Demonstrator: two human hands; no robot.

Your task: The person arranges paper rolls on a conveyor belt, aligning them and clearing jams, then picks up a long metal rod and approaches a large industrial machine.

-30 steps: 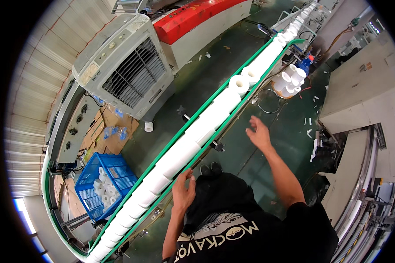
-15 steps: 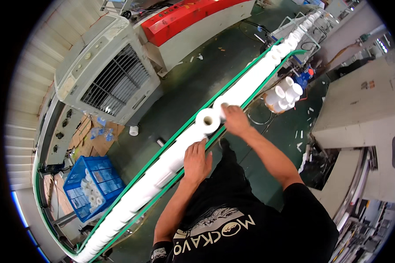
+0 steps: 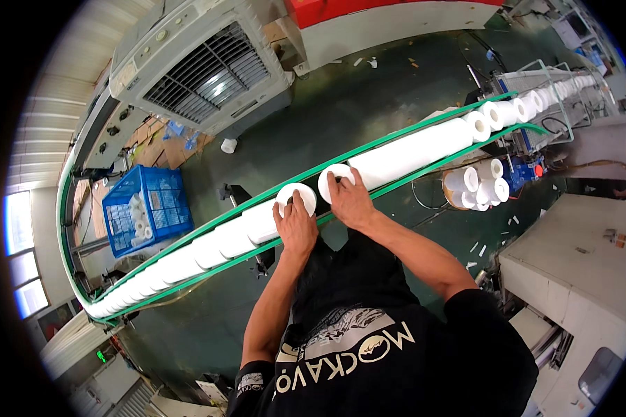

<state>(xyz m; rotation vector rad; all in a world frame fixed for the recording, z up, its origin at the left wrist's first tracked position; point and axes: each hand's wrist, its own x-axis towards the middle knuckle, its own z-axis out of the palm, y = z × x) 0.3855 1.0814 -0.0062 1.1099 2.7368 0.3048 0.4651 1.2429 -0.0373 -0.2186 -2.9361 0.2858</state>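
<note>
The left hand [image 3: 299, 228] and right hand [image 3: 353, 201] rest spread fingers atop the upended left roll [image 3: 306, 194] and right roll [image 3: 335, 170], apart between conveyor [image 3: 424, 172] edges, pinch unclear.

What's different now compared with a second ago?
The right hand has come in from over the floor, and the left hand has moved up from beside the rail. Each now has fingers on a standing roll: the left roll and the right roll. Side by side earlier, these now stand apart with a gap between. The view has turned; the blue crate stays put.
</note>
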